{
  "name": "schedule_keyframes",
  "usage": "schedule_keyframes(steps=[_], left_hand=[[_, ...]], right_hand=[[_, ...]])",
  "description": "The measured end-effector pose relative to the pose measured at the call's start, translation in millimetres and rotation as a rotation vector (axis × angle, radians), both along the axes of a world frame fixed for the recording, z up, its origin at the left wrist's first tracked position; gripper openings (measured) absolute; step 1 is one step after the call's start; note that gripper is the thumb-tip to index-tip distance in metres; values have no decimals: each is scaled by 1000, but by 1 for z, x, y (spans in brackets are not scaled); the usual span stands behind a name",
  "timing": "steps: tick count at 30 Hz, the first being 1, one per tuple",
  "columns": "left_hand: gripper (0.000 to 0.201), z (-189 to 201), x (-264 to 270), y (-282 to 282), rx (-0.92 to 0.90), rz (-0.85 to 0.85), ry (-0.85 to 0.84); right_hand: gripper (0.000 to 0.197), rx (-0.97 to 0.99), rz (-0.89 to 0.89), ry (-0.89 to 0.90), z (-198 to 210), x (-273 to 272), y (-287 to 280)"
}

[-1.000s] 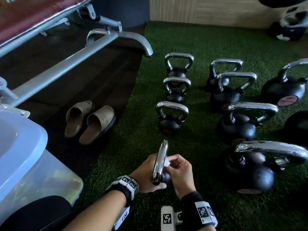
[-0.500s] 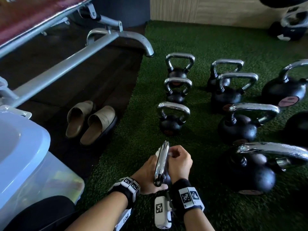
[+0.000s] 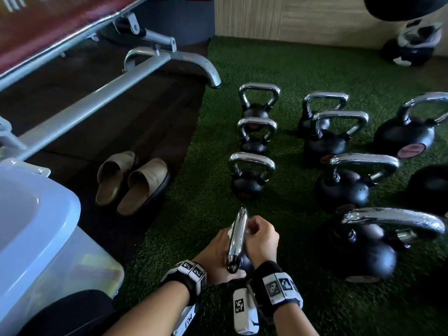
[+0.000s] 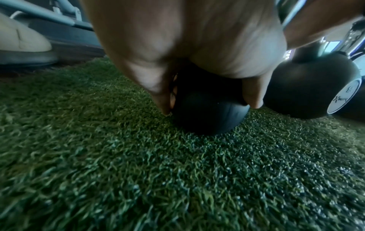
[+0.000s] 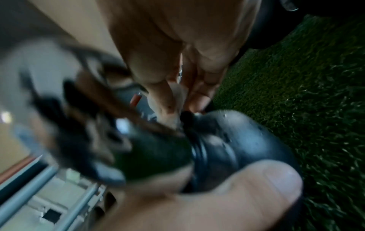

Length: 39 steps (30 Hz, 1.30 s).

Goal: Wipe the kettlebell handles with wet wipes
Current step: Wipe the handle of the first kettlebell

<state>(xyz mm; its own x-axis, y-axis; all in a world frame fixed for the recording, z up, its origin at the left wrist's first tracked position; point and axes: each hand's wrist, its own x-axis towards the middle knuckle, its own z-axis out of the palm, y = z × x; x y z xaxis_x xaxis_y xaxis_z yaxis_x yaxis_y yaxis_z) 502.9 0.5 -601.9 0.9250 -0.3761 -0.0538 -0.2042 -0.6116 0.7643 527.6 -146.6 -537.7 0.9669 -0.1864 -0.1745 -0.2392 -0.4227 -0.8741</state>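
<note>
A small black kettlebell (image 4: 209,112) with a chrome handle (image 3: 237,241) stands on the green turf right in front of me. My left hand (image 3: 217,257) grips its black ball from the left, fingers curled around it (image 4: 158,87). My right hand (image 3: 260,241) is curled around the far leg of the handle, holding a white wet wipe (image 3: 230,230) that peeks out beside the chrome. In the right wrist view my right hand's fingers (image 5: 168,100) close on the handle just above the ball (image 5: 233,148); the picture is blurred.
Several more kettlebells stand in rows ahead (image 3: 251,173) and to the right (image 3: 368,241). A pair of beige slippers (image 3: 132,183) lies on the dark floor at left. A clear plastic bin with a pale lid (image 3: 36,226) sits near left; a bench frame (image 3: 97,93) runs behind it.
My right hand has slid along the handle's far side with the wipe, and its wrist has turned inward. The left hand and kettlebell stay in place.
</note>
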Motion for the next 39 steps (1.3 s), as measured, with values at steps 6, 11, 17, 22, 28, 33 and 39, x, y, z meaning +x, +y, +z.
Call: schedule_keyframes(steps=[6, 11, 17, 22, 28, 33, 39], left_hand=[[106, 7, 14, 7, 233, -101, 218], [54, 75, 59, 11, 403, -51, 189], [72, 139, 83, 2, 437, -240, 52], [56, 141, 80, 18, 432, -139, 52], [32, 125, 63, 57, 348, 137, 157], [36, 120, 56, 51, 375, 163, 165], [45, 133, 58, 42, 458, 78, 187]], right_hand=[[14, 102, 10, 117, 12, -33, -18], [9, 78, 123, 88, 28, -62, -10], [45, -216, 286, -35, 28, -72, -1], [29, -305, 359, -67, 36, -67, -14], [37, -490, 408, -261, 37, -30, -46], [42, -504, 429, -270, 44, 2, -60], [32, -486, 420, -118, 49, -5, -79]])
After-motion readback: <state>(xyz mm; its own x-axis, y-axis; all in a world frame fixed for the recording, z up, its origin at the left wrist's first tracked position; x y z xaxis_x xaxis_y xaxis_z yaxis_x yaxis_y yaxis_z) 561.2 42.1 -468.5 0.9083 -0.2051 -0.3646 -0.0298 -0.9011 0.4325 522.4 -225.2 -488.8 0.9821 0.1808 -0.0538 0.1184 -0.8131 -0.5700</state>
